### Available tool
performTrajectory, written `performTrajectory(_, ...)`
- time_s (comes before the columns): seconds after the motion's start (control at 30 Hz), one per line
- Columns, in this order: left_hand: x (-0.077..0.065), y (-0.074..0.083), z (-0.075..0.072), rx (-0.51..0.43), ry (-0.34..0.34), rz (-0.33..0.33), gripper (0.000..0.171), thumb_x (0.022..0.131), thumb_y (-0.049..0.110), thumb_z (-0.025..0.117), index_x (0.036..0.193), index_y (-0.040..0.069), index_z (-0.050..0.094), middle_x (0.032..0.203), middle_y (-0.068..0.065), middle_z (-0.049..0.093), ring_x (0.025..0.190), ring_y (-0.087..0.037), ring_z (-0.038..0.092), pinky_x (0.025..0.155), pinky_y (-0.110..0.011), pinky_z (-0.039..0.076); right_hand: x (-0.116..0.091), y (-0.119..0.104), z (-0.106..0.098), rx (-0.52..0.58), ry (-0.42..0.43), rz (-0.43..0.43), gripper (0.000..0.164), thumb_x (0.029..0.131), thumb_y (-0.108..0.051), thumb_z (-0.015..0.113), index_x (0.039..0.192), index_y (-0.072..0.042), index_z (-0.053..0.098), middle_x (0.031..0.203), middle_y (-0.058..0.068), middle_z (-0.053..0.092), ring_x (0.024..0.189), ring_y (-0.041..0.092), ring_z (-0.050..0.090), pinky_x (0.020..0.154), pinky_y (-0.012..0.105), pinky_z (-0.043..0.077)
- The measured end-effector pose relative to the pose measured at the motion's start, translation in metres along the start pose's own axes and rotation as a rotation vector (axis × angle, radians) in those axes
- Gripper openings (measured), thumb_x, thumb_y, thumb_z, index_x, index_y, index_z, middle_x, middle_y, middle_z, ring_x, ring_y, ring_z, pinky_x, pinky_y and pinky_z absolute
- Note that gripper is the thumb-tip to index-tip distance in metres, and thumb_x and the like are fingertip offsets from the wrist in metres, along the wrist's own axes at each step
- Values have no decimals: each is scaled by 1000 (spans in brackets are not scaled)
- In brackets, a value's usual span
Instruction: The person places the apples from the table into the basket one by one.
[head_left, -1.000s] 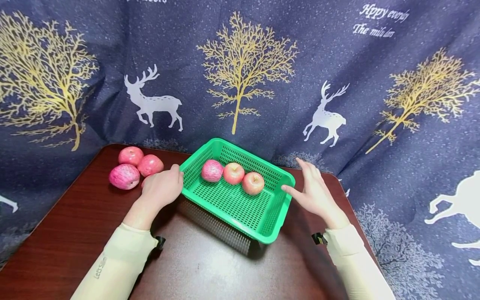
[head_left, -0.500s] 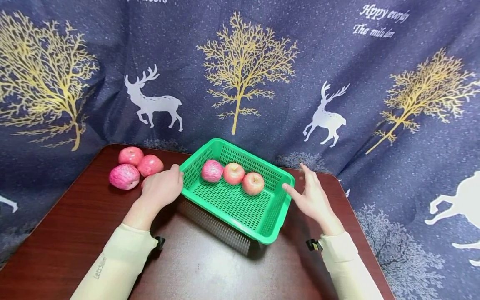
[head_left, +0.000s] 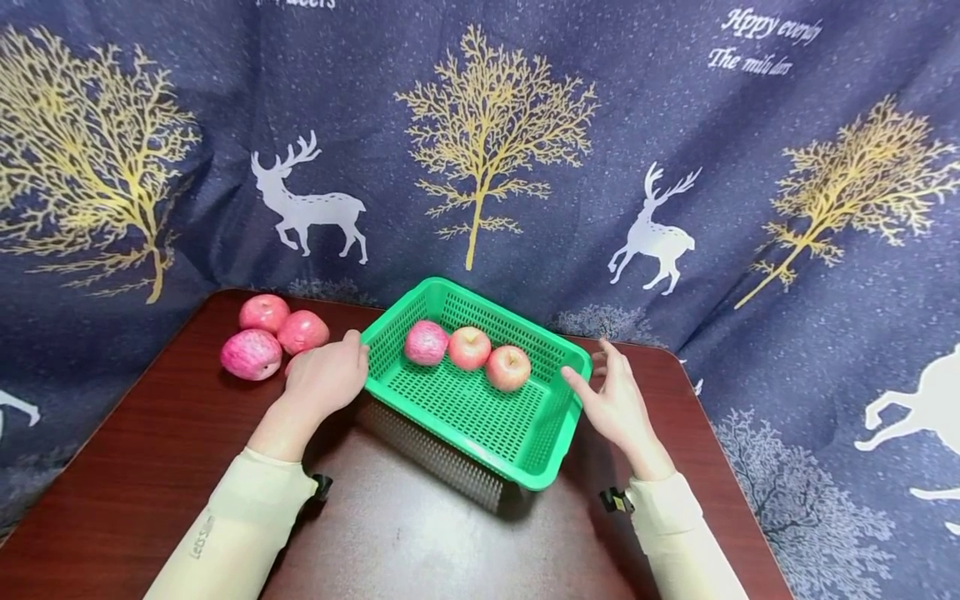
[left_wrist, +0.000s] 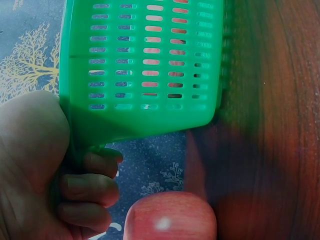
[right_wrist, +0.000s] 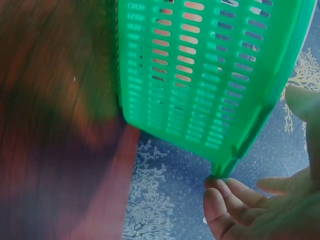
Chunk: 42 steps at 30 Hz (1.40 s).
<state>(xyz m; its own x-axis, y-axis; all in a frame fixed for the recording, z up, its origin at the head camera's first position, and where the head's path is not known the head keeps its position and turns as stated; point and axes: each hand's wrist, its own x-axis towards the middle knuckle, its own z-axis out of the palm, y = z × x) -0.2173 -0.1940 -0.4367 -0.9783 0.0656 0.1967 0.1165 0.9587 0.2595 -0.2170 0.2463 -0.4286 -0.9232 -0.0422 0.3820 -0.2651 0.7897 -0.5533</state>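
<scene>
A green slotted plastic basket (head_left: 551, 421) stands at an angle near the back of the table, with a pink apple (head_left: 426, 342) and two paler red-yellow apples (head_left: 469, 347) (head_left: 508, 368) in a row inside. My left hand (head_left: 327, 379) grips its left end; in the left wrist view the fingers (left_wrist: 90, 190) curl under the rim. At the opposite end is my right hand (head_left: 618, 408), thumb over the rim and apart from the fingers. In the right wrist view its fingertips (right_wrist: 216, 182) meet the underside of the rim's corner.
Left of the basket, several more apples (head_left: 251, 354) sit clustered on the dark red wooden table (head_left: 150, 467), one partly hidden behind my left hand. A dark blue curtain (head_left: 540, 208) printed with trees and deer hangs right behind the table's back edge.
My right hand has drawn inward to the left, its fingers coming from beyond the basket's right end to the rim. The left hand, basket and apples stay as they were.
</scene>
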Motion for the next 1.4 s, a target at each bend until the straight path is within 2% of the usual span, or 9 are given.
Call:
performTrajectory(0.33, 0, 1, -1, -1, -7, -7, 27, 102, 32, 38, 97, 6, 46, 74, -17, 60, 57, -38, 58, 43, -51, 39, -4, -3, 7, -15, -21, 64, 94, 88, -66, 59, 152, -6, 26, 125, 14, 47, 98, 25, 59, 83, 43, 49)
performTrajectory(0.57, 2, 1, 0, 2, -8, 0, 28, 103, 32, 38, 98, 7, 46, 73, -16, 60, 58, -37, 58, 43, -50, 39, -11, -6, 10, -54, -6, 46, 93, 87, -66, 60, 150, -5, 29, 124, 15, 45, 93, 25, 59, 77, 42, 49)
performTrajectory(0.7, 2, 0, 0, 0, -7, -7, 27, 103, 33, 38, 97, 8, 46, 72, -15, 59, 58, -37, 58, 44, -51, 40, -14, -9, 13, -64, -11, 58, 96, 87, -66, 60, 151, -3, 25, 125, 19, 42, 90, 26, 59, 75, 41, 48)
performTrajectory(0.87, 1, 0, -1, -8, -9, -3, 27, 103, 33, 38, 96, 8, 46, 72, -14, 59, 59, -36, 58, 46, -51, 41, -19, -9, 15, -47, -49, 128, 103, 88, -68, 58, 153, 1, 17, 124, 20, 40, 87, 25, 56, 77, 41, 47)
performTrajectory(0.97, 0, 0, -1, -10, -8, 2, 27, 103, 33, 39, 96, 8, 46, 71, -13, 58, 58, -36, 58, 45, -50, 41, -23, -9, 17, -28, -87, 168, 105, 88, -70, 55, 154, 0, 14, 127, 20, 39, 96, 27, 53, 84, 45, 46)
performTrajectory(1.13, -1, 2, -1, -7, 23, 6, 26, 102, 32, 41, 93, 8, 46, 67, -13, 56, 55, -36, 56, 43, -50, 39, -25, -14, 21, 109, -118, 200, 99, 87, -65, 61, 154, -8, 17, 135, 19, 43, 121, 30, 46, 98, 51, 39)
performTrajectory(1.23, -1, 1, -1, -6, 31, 7, 26, 101, 32, 41, 93, 9, 46, 66, -12, 55, 55, -36, 56, 43, -50, 40, -27, -18, 23, 171, -156, 247, 107, 87, -63, 63, 157, -10, 2, 153, 21, 30, 136, 31, 36, 105, 50, 34)
performTrajectory(1.33, -2, 0, 1, -5, 37, 10, 25, 101, 32, 42, 93, 9, 46, 67, -13, 57, 56, -36, 57, 43, -50, 40, -30, -19, 25, 185, -204, 318, 113, 87, -64, 62, 155, -14, -14, 161, 19, 11, 142, 32, 24, 108, 51, 30)
performTrajectory(1.4, -2, 0, 1, -7, 36, 9, 25, 101, 32, 41, 94, 9, 47, 68, -13, 57, 56, -36, 57, 43, -50, 40, -30, -18, 26, 197, -215, 342, 113, 88, -62, 63, 155, -16, -16, 160, 20, 14, 141, 32, 27, 107, 50, 32)
